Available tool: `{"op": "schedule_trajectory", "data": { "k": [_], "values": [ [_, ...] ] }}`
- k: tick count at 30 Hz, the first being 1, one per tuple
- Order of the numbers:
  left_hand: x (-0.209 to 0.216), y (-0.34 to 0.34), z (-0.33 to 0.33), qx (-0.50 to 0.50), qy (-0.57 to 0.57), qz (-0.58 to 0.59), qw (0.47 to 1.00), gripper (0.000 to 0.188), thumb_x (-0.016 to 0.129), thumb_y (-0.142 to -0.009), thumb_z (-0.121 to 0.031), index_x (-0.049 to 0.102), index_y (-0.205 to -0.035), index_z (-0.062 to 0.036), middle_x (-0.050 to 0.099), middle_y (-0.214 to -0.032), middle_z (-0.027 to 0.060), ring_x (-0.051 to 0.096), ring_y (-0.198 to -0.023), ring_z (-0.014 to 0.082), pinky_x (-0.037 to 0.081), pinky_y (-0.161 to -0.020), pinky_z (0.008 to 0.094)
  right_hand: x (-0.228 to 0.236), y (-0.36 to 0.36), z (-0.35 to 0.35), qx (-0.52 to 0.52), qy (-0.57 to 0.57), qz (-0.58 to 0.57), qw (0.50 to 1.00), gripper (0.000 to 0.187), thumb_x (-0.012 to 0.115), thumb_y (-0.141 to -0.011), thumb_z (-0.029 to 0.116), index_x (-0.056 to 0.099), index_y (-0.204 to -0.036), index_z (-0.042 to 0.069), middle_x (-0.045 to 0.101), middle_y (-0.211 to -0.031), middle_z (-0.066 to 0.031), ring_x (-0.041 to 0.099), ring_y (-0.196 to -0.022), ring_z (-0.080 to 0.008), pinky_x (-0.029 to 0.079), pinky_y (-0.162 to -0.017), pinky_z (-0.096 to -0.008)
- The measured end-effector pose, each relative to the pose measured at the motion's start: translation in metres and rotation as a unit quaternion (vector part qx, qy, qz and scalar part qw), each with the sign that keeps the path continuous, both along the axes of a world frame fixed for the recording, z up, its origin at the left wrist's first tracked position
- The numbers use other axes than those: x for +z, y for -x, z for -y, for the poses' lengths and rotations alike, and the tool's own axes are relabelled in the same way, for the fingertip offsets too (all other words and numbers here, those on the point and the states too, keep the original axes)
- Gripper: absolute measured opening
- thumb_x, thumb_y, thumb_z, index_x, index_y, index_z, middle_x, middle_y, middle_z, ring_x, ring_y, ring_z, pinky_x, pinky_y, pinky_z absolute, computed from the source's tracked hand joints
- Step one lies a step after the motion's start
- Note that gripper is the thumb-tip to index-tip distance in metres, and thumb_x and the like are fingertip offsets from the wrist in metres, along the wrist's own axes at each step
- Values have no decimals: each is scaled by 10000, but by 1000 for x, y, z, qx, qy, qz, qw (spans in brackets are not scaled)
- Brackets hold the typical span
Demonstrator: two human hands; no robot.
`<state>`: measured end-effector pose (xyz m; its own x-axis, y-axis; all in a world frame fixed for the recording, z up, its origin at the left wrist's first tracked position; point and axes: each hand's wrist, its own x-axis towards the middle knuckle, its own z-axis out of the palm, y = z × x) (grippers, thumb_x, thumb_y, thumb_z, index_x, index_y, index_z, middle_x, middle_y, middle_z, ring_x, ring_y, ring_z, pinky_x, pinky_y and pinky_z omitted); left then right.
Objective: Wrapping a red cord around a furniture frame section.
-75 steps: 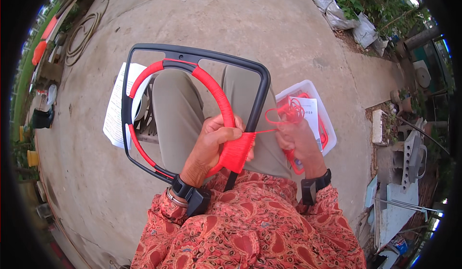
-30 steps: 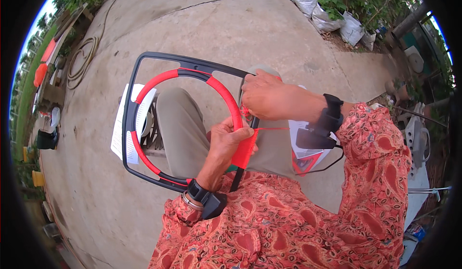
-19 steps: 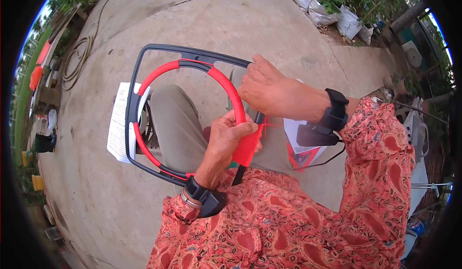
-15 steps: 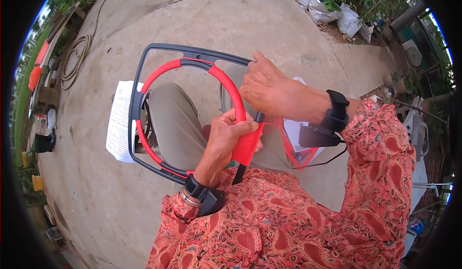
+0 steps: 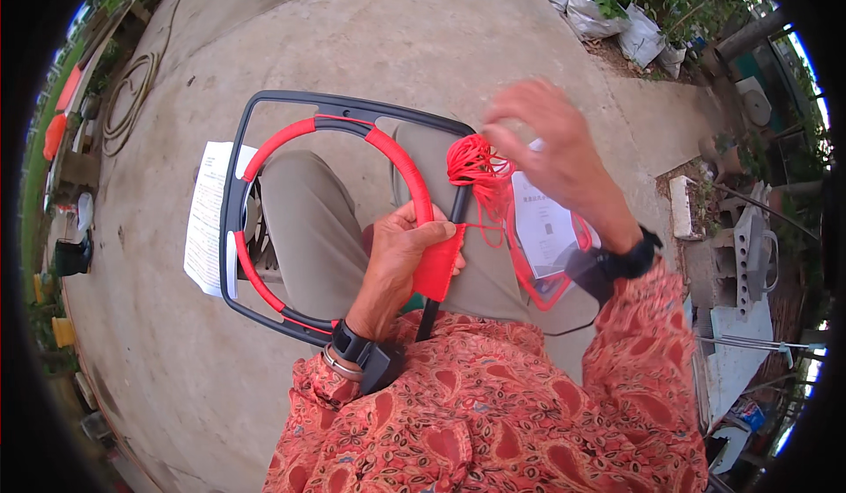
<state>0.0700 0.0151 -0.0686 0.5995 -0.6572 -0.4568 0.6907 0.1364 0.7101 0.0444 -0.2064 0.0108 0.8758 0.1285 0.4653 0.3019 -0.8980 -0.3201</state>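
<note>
A black frame (image 5: 345, 108) rests across my lap, with a ring (image 5: 280, 148) set inside it. Red cord is wound tightly along parts of this ring; other stretches show bare black. My left hand (image 5: 398, 248) is closed around the ring's right side, thumb on a wide, flat red section (image 5: 438, 268). From that section a strand runs to a loose bundle of red cord (image 5: 477, 160), which hangs over the frame's right bar. Above and right of the bundle, my right hand (image 5: 551, 132) is raised and blurred, thumb apart from its fingers, seemingly holding nothing.
A printed paper sheet (image 5: 208, 220) lies left of my knee. Right of my lap is a red-edged clear pouch (image 5: 545, 295) with a white paper (image 5: 545, 220). A coiled hose (image 5: 132, 105) lies on concrete at far left; white sacks (image 5: 589, 15) stand at far right.
My right hand has left the frame's upper right corner and swung right and up. The red cord bundle there has come into view. My left hand keeps its hold on the ring.
</note>
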Motion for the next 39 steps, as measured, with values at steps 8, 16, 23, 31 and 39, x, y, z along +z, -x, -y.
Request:
{"op": "schedule_trajectory", "data": {
  "k": [8, 16, 23, 31, 39],
  "values": [
    [-1, 0, -1, -10, 10, 7, 1000, 68, 613, -841, 2, 549, -862, -2, 639, -732, 151, 657, -546, 250, 564, -475, 353, -60, 62, -39, -161, -139, 5, 977, 338, 760, -777, 219, 619, -1022, 34, 610, -945, -121, 557, -870, -308, 435, -763, -388],
    [2, -3, -5, 11, 0, 6, 1000, 93, 623, -828, 10, 544, -868, -16, 641, -745, 161, 657, -553, 263, 561, -492, 364, -69, 76, -26, -123, -139, -112, 976, 236, 727, -801, 192, 652, -953, 28, 614, -899, -116, 572, -860, -303, 430, -775, -380],
    [3, -3, -6, 30, 3, 6, 1000, 99, 628, -824, 10, 543, -866, -19, 639, -746, 170, 655, -555, 267, 561, -495, 363, -40, 95, -10, -80, -339, -56, 936, 103, 600, -786, 65, 625, -877, 23, 642, -937, -87, 599, -936, -181, 463, -875, -331],
    [1, -7, -14, 64, -3, 5, 998, 87, 616, -832, 10, 537, -858, -17, 637, -750, 167, 651, -556, 265, 560, -502, 369, -66, 115, 70, 37, -782, -191, 592, 134, 446, -960, 222, 522, -1017, 129, 340, -533, 39, 342, -434, -66, 281, -384, -253],
    [0, -12, -18, 105, -18, 0, 994, 100, 612, -832, -1, 526, -878, -25, 629, -746, 166, 644, -566, 263, 555, -507, 365, -167, 341, 278, -539, 110, -223, 805, 282, 721, -731, 217, 620, -893, 9, 647, -769, -181, 623, -714, -381, 496, -653, -437]
  ]
}}
